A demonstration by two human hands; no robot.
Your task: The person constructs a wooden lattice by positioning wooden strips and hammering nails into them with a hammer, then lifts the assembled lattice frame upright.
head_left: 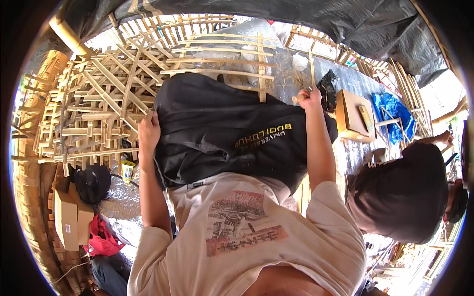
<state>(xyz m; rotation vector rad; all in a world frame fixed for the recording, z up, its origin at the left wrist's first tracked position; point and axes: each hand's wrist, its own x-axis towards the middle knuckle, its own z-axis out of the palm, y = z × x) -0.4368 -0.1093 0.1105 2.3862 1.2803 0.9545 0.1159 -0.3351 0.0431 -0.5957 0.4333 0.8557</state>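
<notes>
A black cloth (207,123) with yellow and white lettering lies spread over my lap. My left hand (149,127) is at its left edge, fingers curled together beside the end of a bamboo slat in the pile; whatever they grip is hidden. Past the cloth's far right side, my right hand (311,97) is raised in a fist around something small with a dark metallic part, too small to name. A thin bamboo stick (312,69) runs up just beyond that fist. Ahead of the cloth lies a bamboo frame (261,64) of parallel slats joined by crosspieces.
Stacked bamboo lattices (98,103) fill the left. On the right are a cardboard box (348,111), a blue tarp (395,111) and a person in dark clothes (400,192). A yellow cup (127,170), black bag (92,182) and red bag (102,237) lie at left.
</notes>
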